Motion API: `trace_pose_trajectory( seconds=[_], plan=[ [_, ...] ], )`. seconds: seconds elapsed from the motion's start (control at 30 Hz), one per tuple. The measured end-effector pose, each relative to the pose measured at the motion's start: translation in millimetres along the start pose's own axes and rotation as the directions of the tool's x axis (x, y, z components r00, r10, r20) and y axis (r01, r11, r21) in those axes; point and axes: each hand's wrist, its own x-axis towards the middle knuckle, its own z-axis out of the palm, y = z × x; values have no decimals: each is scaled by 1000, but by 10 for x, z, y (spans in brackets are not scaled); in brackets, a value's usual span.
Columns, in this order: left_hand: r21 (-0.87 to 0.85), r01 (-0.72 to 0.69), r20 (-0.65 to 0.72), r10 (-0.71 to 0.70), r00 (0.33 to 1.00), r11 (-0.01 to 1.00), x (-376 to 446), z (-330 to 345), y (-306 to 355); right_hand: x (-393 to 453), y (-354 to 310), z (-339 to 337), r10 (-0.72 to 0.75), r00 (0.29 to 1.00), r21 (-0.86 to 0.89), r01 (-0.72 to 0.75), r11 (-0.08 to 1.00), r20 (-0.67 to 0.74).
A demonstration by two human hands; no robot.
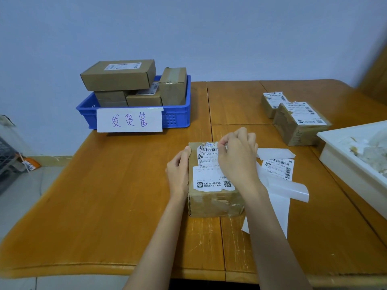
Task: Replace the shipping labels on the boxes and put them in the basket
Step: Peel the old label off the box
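Looking down from the head camera, a brown cardboard box (213, 185) sits on the wooden counter (104, 195), near the front middle, with a torn old shipping label (209, 164) on its top face. The left hand (179, 174) holds the left side of the box, its fingers (186, 151) curled over the far left corner of the box top. The right hand (237, 158) lies over the upper right part of the label, and its fingers (223, 146) are pressed together, pinching the peeled top edge of the label near the barcode. Just to the right of the box, a new label (277, 168) lies flat on the counter among white backing sheets (280, 191), partly under the right forearm. At the far left of the counter stands a blue basket (178, 118) with a white paper sign (129, 120) on its front wall, and several brown boxes (119, 75) are piled inside it. At the far right, two more labelled boxes (299, 124) stand touching each other. A white tray (343, 155) with paper scraps is at the right edge.
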Motion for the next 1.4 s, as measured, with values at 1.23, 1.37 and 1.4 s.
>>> trace_pose_trajectory(
  seconds=[1.23,1.37,1.4],
  plan=[
    [24,-8,18,8,1000,1000,-40,0,40,-47,-31,-10,-51,999,93,50,994,2],
    [-3,-5,19,5,1000,1000,-42,5,50,-47,-38,-2,-108,994,94,108,990,-1],
    [-6,-7,17,8,1000,1000,-41,5,51,-51,-39,-6,-126,992,102,127,987,-9]
  ],
)
